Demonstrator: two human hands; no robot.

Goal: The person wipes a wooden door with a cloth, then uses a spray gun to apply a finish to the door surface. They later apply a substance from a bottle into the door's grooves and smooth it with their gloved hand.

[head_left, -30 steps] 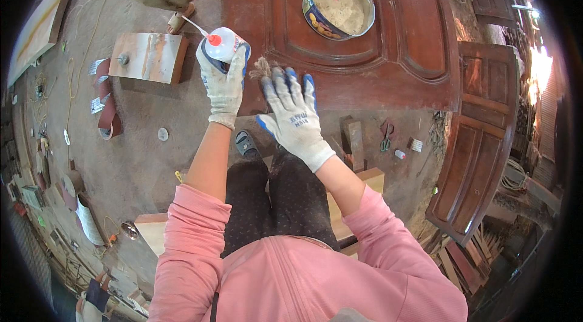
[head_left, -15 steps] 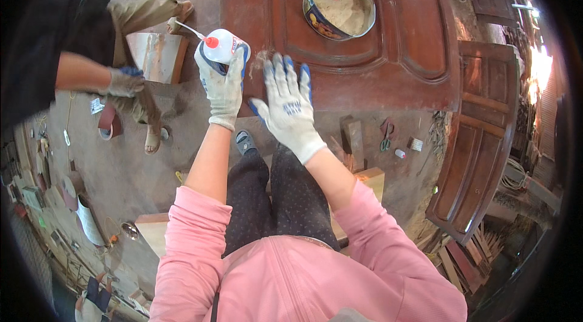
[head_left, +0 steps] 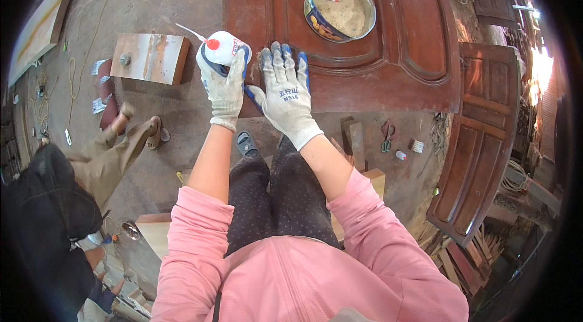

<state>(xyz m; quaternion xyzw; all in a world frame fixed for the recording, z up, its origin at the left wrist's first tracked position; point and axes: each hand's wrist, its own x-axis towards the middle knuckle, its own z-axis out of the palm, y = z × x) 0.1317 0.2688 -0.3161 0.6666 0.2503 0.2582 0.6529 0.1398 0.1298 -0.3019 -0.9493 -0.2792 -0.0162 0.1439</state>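
My left hand point(head_left: 223, 92), in a white knit glove with blue palm, is wrapped round a white squeeze bottle point(head_left: 227, 48). The bottle has a red cap point(head_left: 212, 44) and a long thin nozzle that points up and left. Flat on the near left corner of a reddish-brown panelled wooden door point(head_left: 376, 88) lies my right hand point(head_left: 285, 94), gloved alike, its fingers stretched out and its thumb apart. A round tin point(head_left: 341, 12) of pale powder, perhaps sawdust, stands on the door beyond it, with a slim stick-like thing on top of the powder.
A co-worker point(head_left: 54, 200) is at the lower left. Left of the door, a wood block point(head_left: 152, 58) and a sandpaper-like roll point(head_left: 108, 94) lie on the floor. Scissors point(head_left: 387, 135) and a small bottle point(head_left: 401, 155) lie at right, near another panelled door point(head_left: 477, 133).
My right hand has slid slightly up and left over the door. My left hand and the bottle have barely moved. The co-worker has shifted from the upper left to the lower left, uncovering the wood block.
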